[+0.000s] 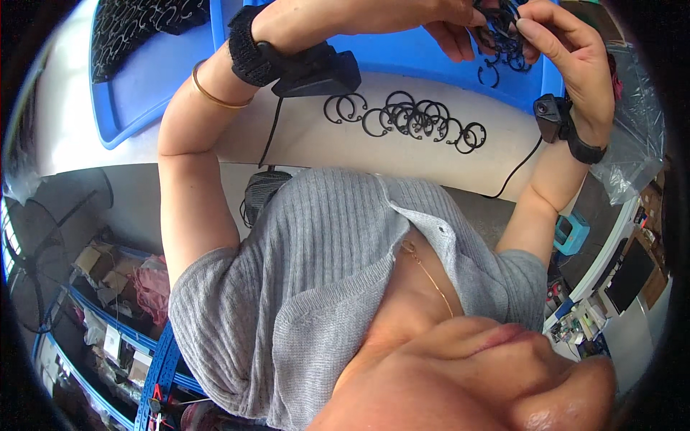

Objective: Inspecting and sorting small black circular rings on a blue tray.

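Observation:
A tangled bunch of black circlips [501,32] is held between my two hands over a blue tray [402,54]. My left hand [454,20] grips the bunch from the left, some of its fingers curled below. My right hand [571,54] pinches the other side between thumb and fingers. One ring dangles at the lower edge of the bunch. Several loose circlips [417,118] lie overlapping in a row on the pale table [302,147], nearer to me than the tray.
At the far left, a blue tray [115,136] holds many black rings [144,32] in rows. Clear plastic sheeting [632,136] hangs at the right. Cables run from the devices strapped on both wrists. A fan [43,251] and blue shelving [154,373] stand at the lower left.

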Demonstrator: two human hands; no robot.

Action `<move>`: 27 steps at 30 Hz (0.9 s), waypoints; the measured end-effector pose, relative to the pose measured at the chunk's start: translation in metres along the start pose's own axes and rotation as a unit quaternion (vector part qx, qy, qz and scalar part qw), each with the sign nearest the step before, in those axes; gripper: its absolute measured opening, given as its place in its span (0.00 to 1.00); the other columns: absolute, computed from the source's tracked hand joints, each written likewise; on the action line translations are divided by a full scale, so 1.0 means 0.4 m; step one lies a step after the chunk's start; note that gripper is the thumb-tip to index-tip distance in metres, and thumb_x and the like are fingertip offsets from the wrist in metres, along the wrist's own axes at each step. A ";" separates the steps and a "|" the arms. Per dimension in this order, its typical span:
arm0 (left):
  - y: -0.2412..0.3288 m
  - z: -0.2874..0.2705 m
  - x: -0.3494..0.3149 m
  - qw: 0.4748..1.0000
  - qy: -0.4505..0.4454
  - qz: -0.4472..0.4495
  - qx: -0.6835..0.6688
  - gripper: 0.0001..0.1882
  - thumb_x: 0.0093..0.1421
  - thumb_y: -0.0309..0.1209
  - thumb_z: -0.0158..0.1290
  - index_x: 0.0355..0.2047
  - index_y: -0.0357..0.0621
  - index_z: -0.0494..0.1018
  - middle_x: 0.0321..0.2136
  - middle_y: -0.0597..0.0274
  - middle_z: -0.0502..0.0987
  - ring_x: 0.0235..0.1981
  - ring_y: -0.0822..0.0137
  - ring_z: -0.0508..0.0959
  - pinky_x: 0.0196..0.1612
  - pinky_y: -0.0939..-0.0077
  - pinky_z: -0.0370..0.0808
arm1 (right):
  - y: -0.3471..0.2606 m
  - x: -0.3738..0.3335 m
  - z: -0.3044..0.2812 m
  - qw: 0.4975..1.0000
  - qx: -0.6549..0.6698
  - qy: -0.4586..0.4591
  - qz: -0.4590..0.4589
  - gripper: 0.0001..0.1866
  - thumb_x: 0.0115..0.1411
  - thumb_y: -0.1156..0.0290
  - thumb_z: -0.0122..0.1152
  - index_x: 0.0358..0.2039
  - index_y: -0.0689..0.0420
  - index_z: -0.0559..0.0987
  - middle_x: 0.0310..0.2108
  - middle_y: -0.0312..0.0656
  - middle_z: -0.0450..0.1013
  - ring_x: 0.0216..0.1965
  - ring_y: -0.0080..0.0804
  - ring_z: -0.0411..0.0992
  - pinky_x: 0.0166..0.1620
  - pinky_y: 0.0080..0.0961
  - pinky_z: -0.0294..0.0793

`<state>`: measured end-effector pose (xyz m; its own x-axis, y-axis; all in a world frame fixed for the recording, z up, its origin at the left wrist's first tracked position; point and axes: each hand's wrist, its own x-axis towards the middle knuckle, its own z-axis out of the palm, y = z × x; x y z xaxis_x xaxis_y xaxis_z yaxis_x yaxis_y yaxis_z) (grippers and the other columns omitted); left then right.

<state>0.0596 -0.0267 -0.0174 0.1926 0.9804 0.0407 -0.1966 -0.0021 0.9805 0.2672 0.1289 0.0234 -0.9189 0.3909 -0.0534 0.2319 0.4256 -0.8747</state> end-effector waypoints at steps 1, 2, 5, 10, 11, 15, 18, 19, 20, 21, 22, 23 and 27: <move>0.002 -0.002 -0.001 1.000 0.000 0.005 0.002 0.07 0.73 0.23 0.48 0.47 0.30 0.69 0.36 0.49 0.84 0.34 0.65 0.86 0.41 0.73 0.86 | 0.002 -0.001 0.002 1.000 0.015 0.003 -0.005 0.08 0.67 0.72 0.66 0.34 0.63 0.79 0.26 0.34 0.75 0.24 0.17 0.72 0.29 0.17 0.73; 0.004 -0.003 -0.001 1.000 -0.001 0.005 0.001 0.07 0.73 0.23 0.48 0.47 0.30 0.69 0.36 0.49 0.84 0.34 0.65 0.86 0.41 0.73 0.86 | 0.004 -0.002 0.002 0.999 0.030 0.006 -0.010 0.08 0.67 0.72 0.66 0.34 0.63 0.79 0.26 0.35 0.76 0.24 0.17 0.72 0.29 0.17 0.74; 0.024 0.000 -0.008 0.999 0.006 -0.022 -0.023 0.07 0.73 0.24 0.48 0.47 0.31 0.68 0.35 0.48 0.84 0.35 0.64 0.86 0.42 0.73 0.86 | -0.002 0.005 0.002 0.999 0.046 0.014 0.003 0.08 0.66 0.71 0.66 0.34 0.63 0.80 0.26 0.35 0.76 0.24 0.18 0.73 0.29 0.17 0.74; 0.026 0.002 -0.003 0.997 0.033 -0.057 -0.039 0.07 0.73 0.24 0.48 0.46 0.31 0.68 0.35 0.47 0.84 0.34 0.63 0.86 0.41 0.73 0.86 | 0.005 0.008 -0.003 0.999 0.049 -0.003 -0.017 0.09 0.66 0.70 0.67 0.34 0.62 0.80 0.27 0.35 0.76 0.24 0.18 0.73 0.29 0.18 0.75; 0.026 0.000 -0.002 0.997 0.033 -0.057 -0.039 0.07 0.73 0.24 0.48 0.46 0.31 0.68 0.35 0.47 0.84 0.34 0.63 0.86 0.41 0.73 0.86 | 0.007 0.009 -0.005 0.999 0.050 -0.008 -0.018 0.09 0.66 0.69 0.67 0.34 0.62 0.80 0.26 0.35 0.76 0.24 0.19 0.73 0.29 0.18 0.75; 0.039 -0.004 -0.017 0.999 0.042 -0.024 -0.005 0.06 0.72 0.23 0.48 0.45 0.30 0.68 0.34 0.48 0.84 0.34 0.63 0.86 0.41 0.73 0.86 | -0.005 0.013 0.005 0.999 0.048 -0.001 0.014 0.08 0.65 0.70 0.67 0.33 0.62 0.80 0.25 0.35 0.75 0.23 0.18 0.73 0.29 0.18 0.75; 0.038 0.001 -0.012 0.995 0.057 0.034 0.071 0.08 0.69 0.20 0.51 0.46 0.30 0.69 0.35 0.50 0.83 0.34 0.65 0.85 0.39 0.73 0.85 | 0.012 0.012 0.004 0.998 0.053 0.009 0.024 0.09 0.65 0.69 0.67 0.32 0.61 0.79 0.24 0.34 0.74 0.23 0.18 0.72 0.28 0.17 0.74; 0.046 0.007 -0.018 0.986 0.083 0.058 0.131 0.10 0.67 0.18 0.54 0.47 0.30 0.70 0.38 0.50 0.83 0.34 0.66 0.85 0.38 0.73 0.84 | 0.010 0.014 0.003 0.999 0.045 -0.001 0.023 0.10 0.64 0.68 0.68 0.31 0.61 0.79 0.24 0.33 0.74 0.23 0.17 0.72 0.28 0.17 0.74; 0.042 0.011 -0.021 0.986 0.085 0.058 0.133 0.10 0.67 0.18 0.54 0.47 0.30 0.70 0.38 0.50 0.83 0.34 0.66 0.85 0.38 0.73 0.84 | 0.008 0.015 0.001 0.999 0.037 -0.010 0.022 0.11 0.64 0.68 0.68 0.31 0.61 0.79 0.24 0.33 0.74 0.23 0.17 0.72 0.28 0.17 0.73; 0.032 0.017 -0.025 0.950 0.120 0.151 0.247 0.14 0.63 0.17 0.57 0.48 0.32 0.70 0.39 0.52 0.82 0.34 0.64 0.84 0.38 0.72 0.83 | 0.009 0.015 -0.001 0.999 0.037 -0.010 0.020 0.11 0.64 0.68 0.68 0.31 0.61 0.79 0.24 0.33 0.74 0.23 0.17 0.72 0.28 0.17 0.73; 0.045 0.020 -0.032 0.923 0.134 0.196 0.304 0.16 0.61 0.16 0.59 0.48 0.32 0.70 0.40 0.52 0.82 0.35 0.64 0.84 0.37 0.72 0.83 | 0.009 0.018 -0.002 0.999 0.039 -0.015 0.025 0.11 0.64 0.67 0.68 0.31 0.61 0.79 0.24 0.33 0.74 0.23 0.17 0.72 0.28 0.17 0.73; 0.053 0.027 -0.033 0.890 0.153 0.238 0.357 0.18 0.59 0.15 0.60 0.48 0.33 0.71 0.41 0.53 0.81 0.35 0.63 0.84 0.37 0.71 0.82 | 0.008 0.020 -0.003 0.999 0.040 -0.020 0.030 0.11 0.64 0.66 0.68 0.31 0.61 0.79 0.24 0.33 0.74 0.23 0.17 0.72 0.28 0.17 0.73; 0.046 0.010 -0.014 0.805 0.131 0.355 0.457 0.25 0.51 0.17 0.65 0.49 0.38 0.72 0.41 0.54 0.78 0.38 0.55 0.82 0.38 0.67 0.81 | -0.008 0.012 0.014 0.998 0.050 -0.003 0.025 0.12 0.64 0.66 0.69 0.32 0.62 0.79 0.25 0.33 0.75 0.23 0.17 0.72 0.29 0.17 0.74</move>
<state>0.0588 -0.0331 0.0012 0.1111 0.6761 0.7284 0.6443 -0.6070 0.4652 0.2602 0.1250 0.0232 -0.9091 0.4044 -0.1002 0.2438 0.3215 -0.9150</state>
